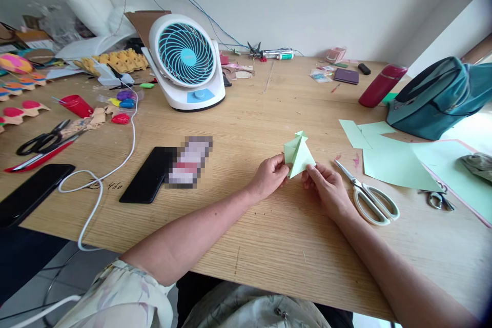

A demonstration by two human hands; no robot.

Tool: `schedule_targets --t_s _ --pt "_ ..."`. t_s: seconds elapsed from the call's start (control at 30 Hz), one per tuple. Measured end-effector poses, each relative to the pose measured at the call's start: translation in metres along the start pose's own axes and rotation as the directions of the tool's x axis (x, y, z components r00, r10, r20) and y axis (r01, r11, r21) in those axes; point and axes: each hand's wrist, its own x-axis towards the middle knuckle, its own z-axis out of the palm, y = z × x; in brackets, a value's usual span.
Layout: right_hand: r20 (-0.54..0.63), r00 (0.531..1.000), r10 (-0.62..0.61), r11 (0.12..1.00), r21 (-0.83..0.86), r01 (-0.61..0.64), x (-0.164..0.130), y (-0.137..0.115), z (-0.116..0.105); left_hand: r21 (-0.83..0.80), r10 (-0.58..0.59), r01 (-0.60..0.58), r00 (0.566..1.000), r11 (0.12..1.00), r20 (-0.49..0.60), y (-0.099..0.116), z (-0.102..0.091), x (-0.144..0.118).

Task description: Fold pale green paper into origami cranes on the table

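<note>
A small piece of folded light-green paper (300,156), creased into pointed flaps, is held up just above the wooden table between both hands. My left hand (269,177) pinches its lower left edge, thumb against the paper. On the other side, my right hand (326,187) grips the lower right corner between thumb and fingers. The fingertips behind the paper are partly hidden. Close to my right hand lie scissors (371,196) with white handles, blades pointing away from me. Larger sheets of the same green paper (395,161) spread out to the right.
A white and blue fan (188,61) stands at the back. Phones (148,174) and a white cable (100,184) lie to the left, near black-handled scissors (42,141). On the right are a red bottle (382,85), a teal bag (434,97) and keys (436,200).
</note>
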Motion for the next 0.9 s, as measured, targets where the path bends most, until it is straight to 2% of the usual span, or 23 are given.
schedule_targets --t_s 0.17,0.5,0.73,0.9 --pt "-0.004 1.0 -0.008 1.0 -0.009 0.008 0.001 0.0018 0.0006 -0.026 -0.029 0.03 0.998 0.999 0.048 0.0019 0.0 -0.0016" --pt "0.005 1.0 -0.006 0.998 -0.056 0.007 0.001 0.0013 0.0007 -0.064 0.019 -0.017 0.999 0.998 0.039 -0.0007 -0.0011 -0.0018" --pt "-0.004 1.0 0.0 0.998 -0.067 0.0 -0.001 -0.0031 -0.0001 -0.004 0.027 -0.027 1.0 1.0 0.013 -0.0003 0.0003 -0.0017" --pt "-0.043 0.999 0.008 1.0 -0.02 -0.009 -0.0012 -0.0024 0.0004 0.11 0.037 -0.039 0.999 0.993 0.02 0.0003 -0.0001 -0.0024"
